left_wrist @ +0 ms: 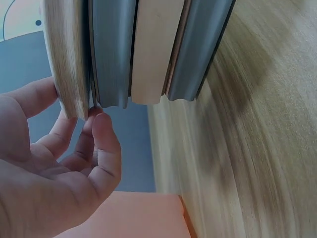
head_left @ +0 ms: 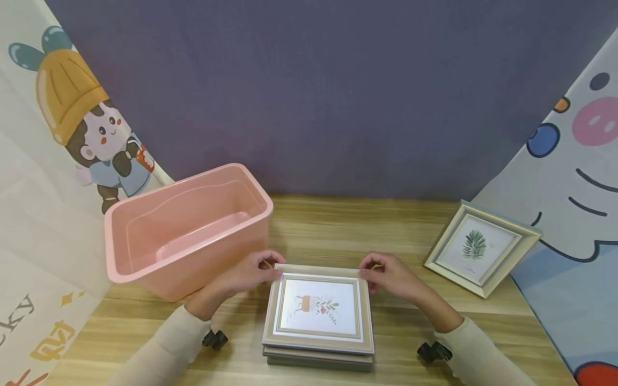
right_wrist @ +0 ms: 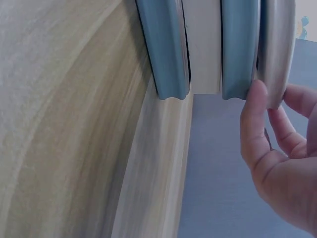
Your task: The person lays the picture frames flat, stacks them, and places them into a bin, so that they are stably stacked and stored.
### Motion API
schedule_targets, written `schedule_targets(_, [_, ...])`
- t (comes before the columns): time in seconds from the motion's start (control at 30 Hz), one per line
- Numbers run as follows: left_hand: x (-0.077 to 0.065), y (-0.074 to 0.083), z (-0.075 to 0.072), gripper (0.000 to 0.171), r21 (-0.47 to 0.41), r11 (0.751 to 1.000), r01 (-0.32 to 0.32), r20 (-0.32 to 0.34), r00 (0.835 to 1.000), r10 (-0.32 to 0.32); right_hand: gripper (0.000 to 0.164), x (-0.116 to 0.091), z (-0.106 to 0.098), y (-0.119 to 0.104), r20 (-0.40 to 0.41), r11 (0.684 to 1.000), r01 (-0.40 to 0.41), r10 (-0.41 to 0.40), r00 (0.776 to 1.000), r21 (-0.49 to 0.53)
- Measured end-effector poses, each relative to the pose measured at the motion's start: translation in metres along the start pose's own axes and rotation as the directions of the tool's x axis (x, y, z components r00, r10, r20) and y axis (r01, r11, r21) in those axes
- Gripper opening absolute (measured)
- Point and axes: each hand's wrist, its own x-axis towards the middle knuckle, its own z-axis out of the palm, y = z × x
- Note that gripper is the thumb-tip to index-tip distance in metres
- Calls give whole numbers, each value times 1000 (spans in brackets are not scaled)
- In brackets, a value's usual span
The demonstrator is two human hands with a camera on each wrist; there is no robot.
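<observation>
A stack of several picture frames lies on the table in the head view. Its top picture frame [head_left: 318, 305] has a pale border and a print of a reddish-brown figure with leaves. My left hand [head_left: 255, 269] pinches the far left corner of this frame, and my right hand [head_left: 386, 274] pinches the far right corner. In the left wrist view, fingers of the left hand [left_wrist: 74, 148] lie on both faces of the wood-toned frame edge [left_wrist: 69, 59]. The right wrist view shows the right hand [right_wrist: 282, 148] likewise on the top frame edge [right_wrist: 277, 49], beside a blue-grey frame [right_wrist: 241, 49].
To the left stands a pink bin [head_left: 188, 246] with its inside visible. Another picture frame [head_left: 480, 249] with a green leaf print lies at the right on the wood-grain table [head_left: 338, 225]. A dark blue-grey panel [head_left: 333, 96] rises behind; printed sheets flank both sides.
</observation>
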Motion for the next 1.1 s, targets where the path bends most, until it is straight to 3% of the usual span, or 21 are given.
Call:
schedule_targets(0.27, [0,-2,0,33,-16,1000,9,29,1000,-8,22,0,-1,5,-3,998,17,-17,1000,-65])
schedule_targets(0.7, [1,-5,-1,33,-11,1000,4,67,998,-3,21,1,0,10,18,992,-23,26,999,-125])
schedule_targets(1.1, [1,-4,0,36,5,1000,4,96,995,-4,21,0,-1,13,43,993,-7,12,999,-119])
